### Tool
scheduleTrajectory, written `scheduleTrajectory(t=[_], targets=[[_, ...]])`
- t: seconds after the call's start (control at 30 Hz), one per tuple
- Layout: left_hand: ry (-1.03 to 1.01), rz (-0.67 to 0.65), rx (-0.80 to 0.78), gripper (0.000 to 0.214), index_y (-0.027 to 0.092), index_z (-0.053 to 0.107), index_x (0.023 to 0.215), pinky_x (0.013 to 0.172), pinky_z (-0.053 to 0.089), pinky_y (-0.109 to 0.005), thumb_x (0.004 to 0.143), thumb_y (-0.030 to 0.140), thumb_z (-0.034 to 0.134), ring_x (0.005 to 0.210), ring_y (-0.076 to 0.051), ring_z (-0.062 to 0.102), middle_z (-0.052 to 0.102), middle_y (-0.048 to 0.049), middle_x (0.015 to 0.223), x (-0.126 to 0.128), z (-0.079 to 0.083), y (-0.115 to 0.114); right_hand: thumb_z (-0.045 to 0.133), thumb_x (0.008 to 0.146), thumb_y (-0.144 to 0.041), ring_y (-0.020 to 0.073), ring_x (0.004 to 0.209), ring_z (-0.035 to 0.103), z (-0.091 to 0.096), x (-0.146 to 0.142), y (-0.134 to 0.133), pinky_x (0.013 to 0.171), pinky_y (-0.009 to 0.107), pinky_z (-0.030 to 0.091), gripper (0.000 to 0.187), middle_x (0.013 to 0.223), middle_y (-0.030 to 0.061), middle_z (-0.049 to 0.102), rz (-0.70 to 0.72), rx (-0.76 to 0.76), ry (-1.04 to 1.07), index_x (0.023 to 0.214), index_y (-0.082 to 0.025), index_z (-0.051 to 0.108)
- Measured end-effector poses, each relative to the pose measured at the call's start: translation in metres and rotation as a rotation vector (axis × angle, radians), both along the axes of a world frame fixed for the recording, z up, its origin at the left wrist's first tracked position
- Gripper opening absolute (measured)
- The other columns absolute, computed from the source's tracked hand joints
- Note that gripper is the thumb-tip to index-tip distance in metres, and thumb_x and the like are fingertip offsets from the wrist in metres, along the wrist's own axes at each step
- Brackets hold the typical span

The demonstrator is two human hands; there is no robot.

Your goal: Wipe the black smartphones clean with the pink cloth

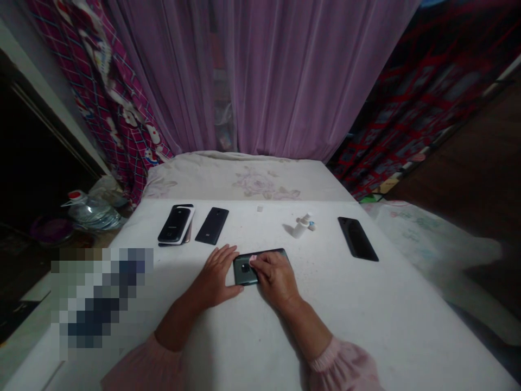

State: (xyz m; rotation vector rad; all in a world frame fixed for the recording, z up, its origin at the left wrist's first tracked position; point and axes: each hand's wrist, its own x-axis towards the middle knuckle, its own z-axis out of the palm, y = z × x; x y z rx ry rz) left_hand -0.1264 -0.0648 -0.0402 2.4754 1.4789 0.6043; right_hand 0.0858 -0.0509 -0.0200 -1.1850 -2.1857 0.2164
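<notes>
Smartphone (pixel 244 277), under right fingers (pixel 264 264), left fingers (pixel 228 255) alongside (touching)

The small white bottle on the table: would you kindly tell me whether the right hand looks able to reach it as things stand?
Probably yes. The right hand rests on a dark phone, but the small white bottle lies ahead of it on the white-covered table, with nothing between them.
</notes>
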Motion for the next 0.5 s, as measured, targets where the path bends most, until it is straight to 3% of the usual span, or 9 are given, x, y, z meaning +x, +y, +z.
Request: scheduleTrajectory(t=[0.27,0.5], targets=[[-0.046,0.035,0.059,0.069,0.013,0.051,0.13,0.113,0.033,-0.056,0.071,0.04,0.073,0.134,-0.036,0.044,0.051,-0.0211,0.141,0.0,-0.004,-0.001,0.059,0.089,-0.015,0.0169,0.083,0.054,0.0,0.003,-0.023,0.071,0.03,0.033,0.022,0.091,0.002,0.067,0.198,0.008,0.03,0.102,-0.027,0.072],[-0.081,0.027,0.039,0.067,0.017,0.052,0.127,0.113,0.031,-0.059,0.07,0.043,0.075,0.135,-0.037,0.042,0.052,-0.0189,0.141,-0.002,-0.008,0.002,0.062,0.088,-0.016,0.0172,0.081,0.054,0.006,-0.014,-0.014,0.069,0.031,0.032,0.017,0.086,0.0019,0.067,0.162,-0.022,-0.009,0.092,-0.027,0.074]])
